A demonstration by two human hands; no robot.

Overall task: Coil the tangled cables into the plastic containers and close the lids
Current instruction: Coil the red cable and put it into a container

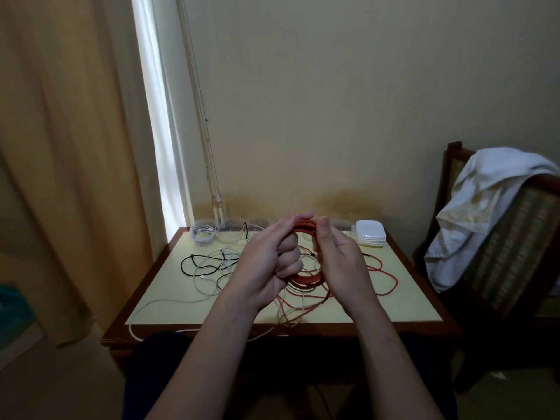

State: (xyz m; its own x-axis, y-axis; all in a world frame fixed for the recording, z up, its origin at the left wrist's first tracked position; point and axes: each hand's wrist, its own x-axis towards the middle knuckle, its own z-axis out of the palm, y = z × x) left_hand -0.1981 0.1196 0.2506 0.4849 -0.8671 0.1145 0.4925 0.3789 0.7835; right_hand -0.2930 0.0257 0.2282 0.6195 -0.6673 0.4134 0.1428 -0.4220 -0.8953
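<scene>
- Desk [169,301]: loose red cable tail [385,272] trails to the right and below the coil.
- Red coil [306,278]: held upright between both hands, above desk centre.
- Left hand [269,268]: grip closed around the coil.
- Right hand [339,256]: thumb and fingers pinch the coil's top; it is nearer the tail.

We face a plain cream wall [333,101] bearing a darker stain just above the far edge of the counter [169,286], a small square piece with a pale yellow top and dark wooden rim. At left we see a tan curtain [60,147] hanging to the floor [60,383], beside a narrow strip of bright window [154,116] that supplies the only daylight; thin blind cords [203,131] hang along it. At right we note a dark wooden chair [515,237] with woven panels, draped with a white cloth [472,207].
</scene>
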